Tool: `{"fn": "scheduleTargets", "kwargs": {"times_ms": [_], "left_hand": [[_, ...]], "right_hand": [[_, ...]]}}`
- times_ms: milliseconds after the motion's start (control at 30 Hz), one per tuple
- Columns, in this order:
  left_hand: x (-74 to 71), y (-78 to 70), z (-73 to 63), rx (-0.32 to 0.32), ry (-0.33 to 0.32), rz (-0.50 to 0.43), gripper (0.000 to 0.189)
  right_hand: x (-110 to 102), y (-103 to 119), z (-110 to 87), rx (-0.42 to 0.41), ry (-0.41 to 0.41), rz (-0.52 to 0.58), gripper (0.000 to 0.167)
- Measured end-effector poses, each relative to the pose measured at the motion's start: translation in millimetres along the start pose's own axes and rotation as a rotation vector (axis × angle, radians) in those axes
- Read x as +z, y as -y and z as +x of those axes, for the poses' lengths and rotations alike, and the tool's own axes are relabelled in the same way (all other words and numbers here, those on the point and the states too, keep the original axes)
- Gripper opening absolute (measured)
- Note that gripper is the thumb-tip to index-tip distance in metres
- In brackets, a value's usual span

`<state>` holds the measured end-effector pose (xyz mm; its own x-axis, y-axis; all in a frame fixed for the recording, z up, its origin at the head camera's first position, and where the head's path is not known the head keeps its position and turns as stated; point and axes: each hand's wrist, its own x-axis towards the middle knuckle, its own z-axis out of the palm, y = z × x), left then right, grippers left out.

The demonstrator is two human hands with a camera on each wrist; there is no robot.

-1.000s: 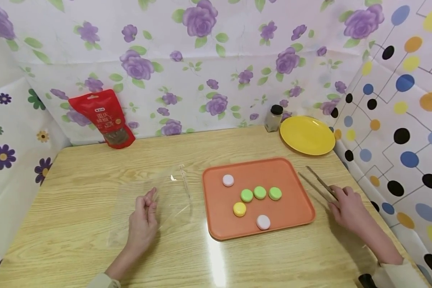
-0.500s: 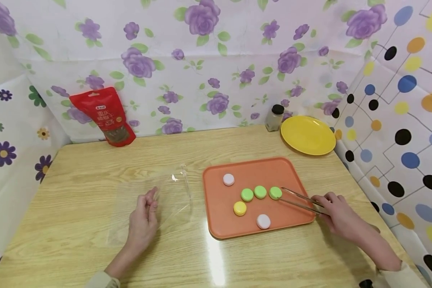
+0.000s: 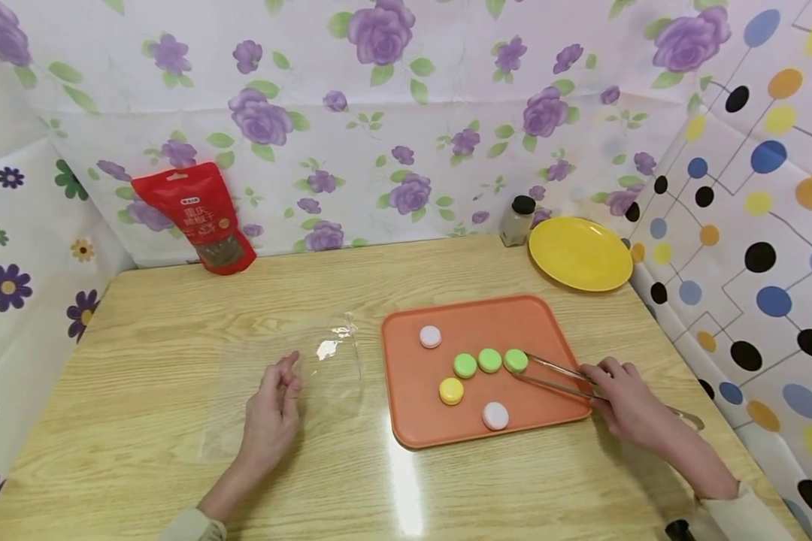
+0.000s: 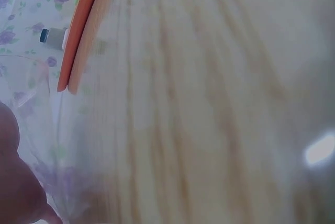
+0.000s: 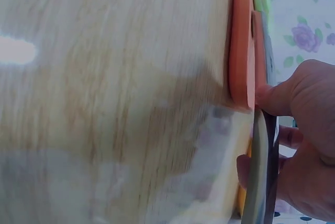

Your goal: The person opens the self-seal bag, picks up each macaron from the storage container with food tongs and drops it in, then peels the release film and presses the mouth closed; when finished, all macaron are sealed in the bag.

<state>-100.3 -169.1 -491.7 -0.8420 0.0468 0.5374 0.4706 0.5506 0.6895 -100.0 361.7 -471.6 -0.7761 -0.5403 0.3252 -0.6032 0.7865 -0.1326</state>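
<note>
My right hand grips metal tongs over the right edge of an orange tray. The tong tips stand on either side of the rightmost green macaron. Two more green macarons sit in a row to its left, with a yellow macaron below them. Pale pink macarons lie at the tray's upper left and near edge. Left of the tray, my left hand holds a clear plastic bag between thumb and fingers, its mouth towards the tray.
A red snack pouch leans on the flowered back wall at the left. At the back right stand a black-capped jar and a yellow plate. Patterned cloth walls border the wooden table.
My right hand has moved left, bringing the tongs from beside the tray to the rightmost green macaron, which has shifted slightly left. The left hand stays nearly still with the bag.
</note>
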Motion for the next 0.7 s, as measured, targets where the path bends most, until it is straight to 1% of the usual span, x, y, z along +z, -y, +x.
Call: {"fn": "scheduleTargets", "kwargs": {"times_ms": [67,167,267,400,500,600,700], "left_hand": [[-0.9,0.3,-0.3,-0.003,0.001,-0.012,0.017],[-1.0,0.9,0.3,0.004,0.003,-0.031,0.017],[-0.5,0.9,1.1,0.020,-0.003,-0.021,0.018],[-0.1,-0.4,1.1,0.030,-0.015,-0.011,0.019],[0.2,-1.0,1.4,0.030,-0.011,-0.016,0.018],[-0.1,-0.7,1.5,0.021,-0.006,-0.017,0.017],[-1.0,0.1,0.4,-0.001,-0.005,-0.012,0.019]], "right_hand": [[1.2,0.8,1.6,-0.021,-0.030,0.000,0.055],[-0.4,4.6,6.5,-0.030,-0.063,0.011,0.058],[-4.3,13.4,16.5,-0.042,-0.068,0.027,0.059],[-11.8,29.6,34.6,-0.033,-0.030,0.052,0.056],[-15.6,42.2,49.9,-0.023,0.003,0.072,0.052],[-13.7,56.6,70.4,-0.051,0.034,0.095,0.047],[-7.7,76.1,95.6,-0.084,0.080,0.118,0.044]]}}
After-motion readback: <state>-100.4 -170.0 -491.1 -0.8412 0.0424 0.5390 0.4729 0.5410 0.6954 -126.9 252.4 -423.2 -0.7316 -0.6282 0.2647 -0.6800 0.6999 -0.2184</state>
